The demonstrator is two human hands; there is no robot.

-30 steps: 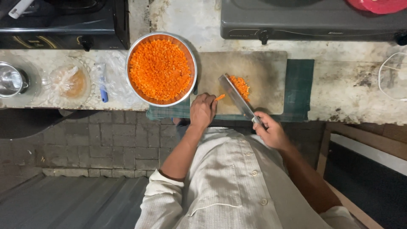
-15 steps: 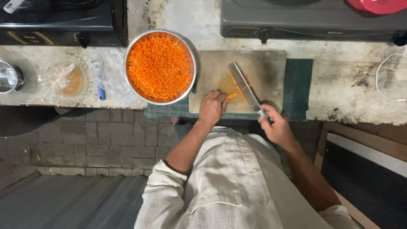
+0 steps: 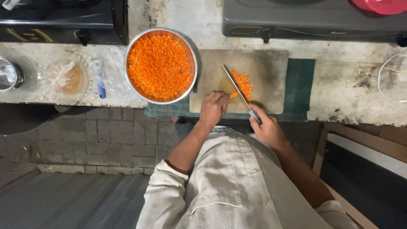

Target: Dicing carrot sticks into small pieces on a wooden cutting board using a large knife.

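Carrot is what the head view shows in hand: a short orange carrot piece (image 3: 233, 95) lies on the grey cutting board (image 3: 267, 68), pinned at its near end by the left hand (image 3: 213, 108), whose fingers are curled down onto it. The right hand (image 3: 268, 129) is closed around the handle of a kitchen knife (image 3: 237, 90), the blade slanting across the board with its edge just beside the stub. To the right of the blade sits a small heap of diced carrot (image 3: 243, 83).

By the look of it, most of the dicing is done: the round steel bowl (image 3: 193, 55), touching the board's left edge, is filled nearly to the rim with orange cubes, while only the stub remains uncut and the small heap is not yet in the bowl.

For room, the board lies on a dark green cloth (image 3: 302, 85) at the near edge of the worn tabletop (image 3: 352, 85), so both hands work close to the drop. Bare board lies open beyond and to the right of the heap. Farther back, a grey stove (image 3: 313, 21) and a black stove (image 3: 63, 21) close off the space. Leftward stand a clear glass dish (image 3: 63, 76), a blue-handled peeler (image 3: 100, 78) and a steel vessel (image 3: 7, 74), well apart from the knife.
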